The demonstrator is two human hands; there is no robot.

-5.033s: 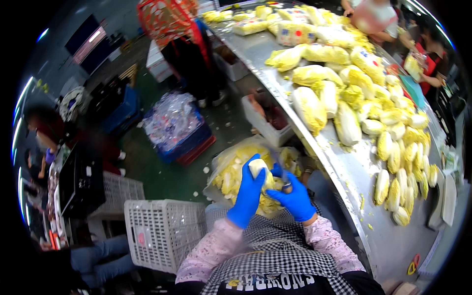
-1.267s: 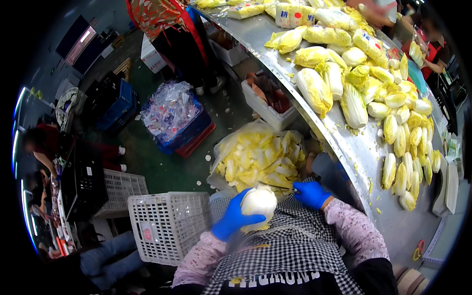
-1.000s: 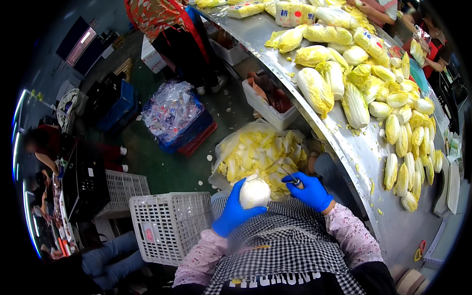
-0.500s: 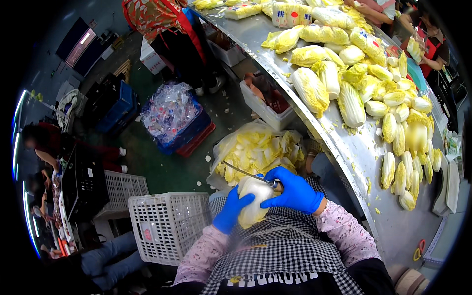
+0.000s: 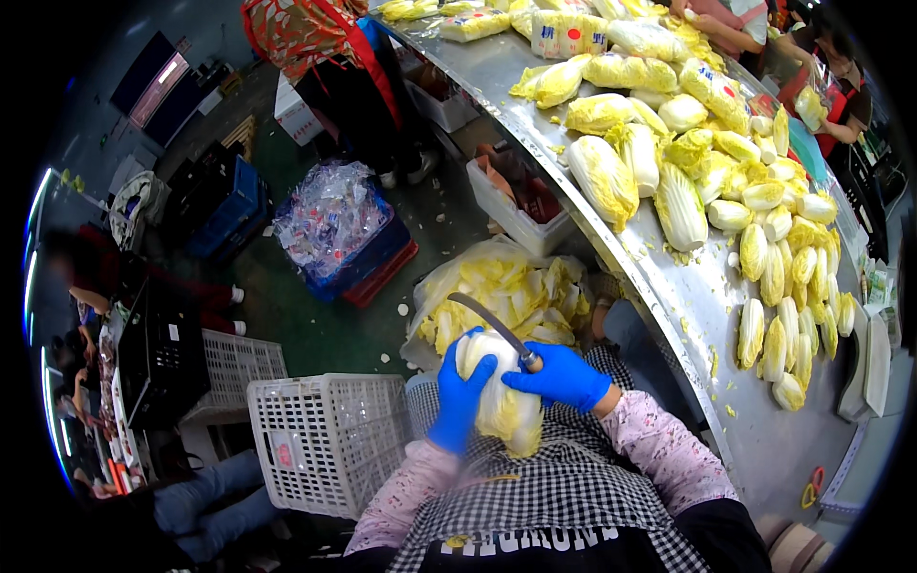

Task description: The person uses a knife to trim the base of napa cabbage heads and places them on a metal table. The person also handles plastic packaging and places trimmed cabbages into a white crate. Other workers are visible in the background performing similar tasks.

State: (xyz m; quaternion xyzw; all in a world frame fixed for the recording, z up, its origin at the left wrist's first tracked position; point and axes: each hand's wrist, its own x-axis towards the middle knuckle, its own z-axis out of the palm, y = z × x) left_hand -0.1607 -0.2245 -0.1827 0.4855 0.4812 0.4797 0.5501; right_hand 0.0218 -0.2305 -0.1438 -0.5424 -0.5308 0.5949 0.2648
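My left hand (image 5: pixel 459 392), in a blue glove, grips a pale napa cabbage (image 5: pixel 503 401) from its left side. The cabbage is held in front of my checked apron, its white base upward and its yellow leaf end toward me. In my right hand (image 5: pixel 565 378), also gloved in blue, is a knife (image 5: pixel 494 320) with a long curved blade and a light wooden handle. The blade points up and to the left, past the cabbage's base. My right fingers lie against the cabbage's right side. Below the blade sits a clear bag of yellow leaf trimmings (image 5: pixel 454 286).
A metal table (image 5: pixel 659 296) curves along the right, covered with several cabbages (image 5: pixel 680 210), some wrapped. A white plastic crate (image 5: pixel 325 439) stands at my left. Farther off is a blue crate of plastic film (image 5: pixel 334 220). Red-handled scissors (image 5: pixel 813 487) lie on the table. Other people stand nearby.
The knife has turned so its curved blade shows broadside and points more upward. The cabbage has tilted, showing more of its leafy end. My right hand has shifted slightly left and down.
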